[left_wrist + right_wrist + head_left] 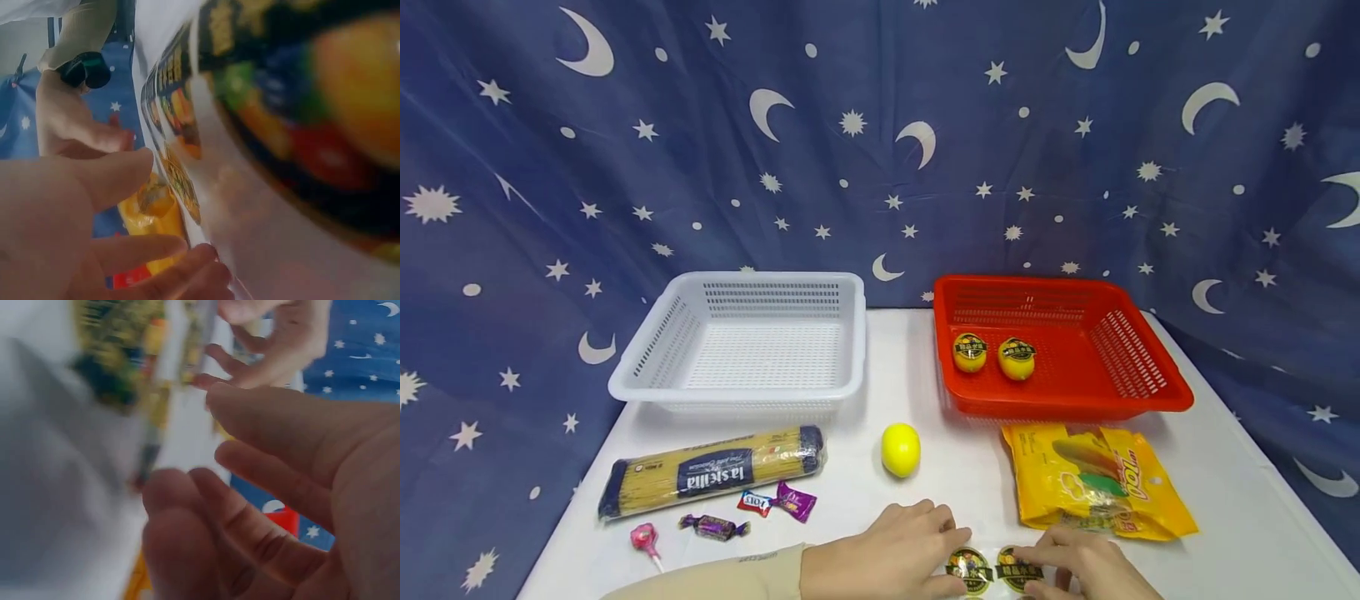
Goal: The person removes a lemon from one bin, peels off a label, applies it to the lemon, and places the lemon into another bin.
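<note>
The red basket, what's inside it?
Inside the red basket sit two yellow fruit cups with dark labels, side by side near its left wall. Nothing else shows; what is under them stays hidden.

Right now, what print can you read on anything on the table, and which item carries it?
"la stella": long clear spaghetti packet with blue label.
"POL": flat yellow corn-snack bag, rest unreadable.
Small red sweet wrapper: too small.
Round black-and-yellow labels on the yellow balls in the red plastic basket: too small.

A staged tabletop set; a star-and-moon backdrop cloth hangs behind a white table bearing two baskets.
</note>
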{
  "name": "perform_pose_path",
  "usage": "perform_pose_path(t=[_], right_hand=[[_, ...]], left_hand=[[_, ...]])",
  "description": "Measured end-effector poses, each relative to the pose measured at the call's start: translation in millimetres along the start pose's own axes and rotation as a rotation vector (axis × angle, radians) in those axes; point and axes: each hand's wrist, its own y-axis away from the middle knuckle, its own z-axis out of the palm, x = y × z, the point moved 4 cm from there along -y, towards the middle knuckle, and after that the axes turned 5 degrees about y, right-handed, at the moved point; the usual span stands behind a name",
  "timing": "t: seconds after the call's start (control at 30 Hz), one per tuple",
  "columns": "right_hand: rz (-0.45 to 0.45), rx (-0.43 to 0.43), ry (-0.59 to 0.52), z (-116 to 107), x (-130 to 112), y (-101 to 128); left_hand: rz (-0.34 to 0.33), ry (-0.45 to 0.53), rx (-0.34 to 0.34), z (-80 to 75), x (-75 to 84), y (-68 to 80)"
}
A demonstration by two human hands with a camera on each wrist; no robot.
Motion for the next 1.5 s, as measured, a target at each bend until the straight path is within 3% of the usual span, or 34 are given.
perform_pose_path(t=[0.1,0.2,0.33,0.57,0.7,0.9,1.0,1.13,1.27,1.4,1.5], right_hand=[[0.043,0.022,0.094,14,5,-2],[0.015,0.106,0.187,24,5,-2],[0.025,0.169,0.207,30,6,-1],[0.133,0.118,0.177,30,6,-4],[0.137,0.119,0.175,29,5,-4],[0.140,0.169,0.199,32,3,-4],[0.170,0.173,0.205,31,2,-3],[0.188,0.186,0.215,23,-9,-2],[0.135,0.283,0.210,1,-33,-6],[0.037,0.333,0.133,-22,-59,-29],[-0.079,0.385,0.106,-32,-73,-55]], left_hand=[[-0.007,-0.036,-0.005,4.2,2.1,-5.0],[-0.006,-0.064,0.011,6.3,4.2,-9.5],[0.006,-0.034,0.040,9.0,5.6,-13.6],[-0.005,0.053,0.090,9.4,3.8,-19.0],[-0.007,0.094,0.105,10.6,3.6,-20.1],[-0.038,0.310,0.060,6.6,-1.1,-17.1],[-0.083,0.442,0.076,-3.0,-8.9,-10.9],[-0.164,0.637,0.205,-21.3,-28.2,3.7],[-0.259,0.842,0.355,-38.5,-55.0,15.5],[-0.355,0.954,0.505,-52.3,-83.7,19.3],[-0.407,0.985,0.569,-56.5,-101.2,17.2]])
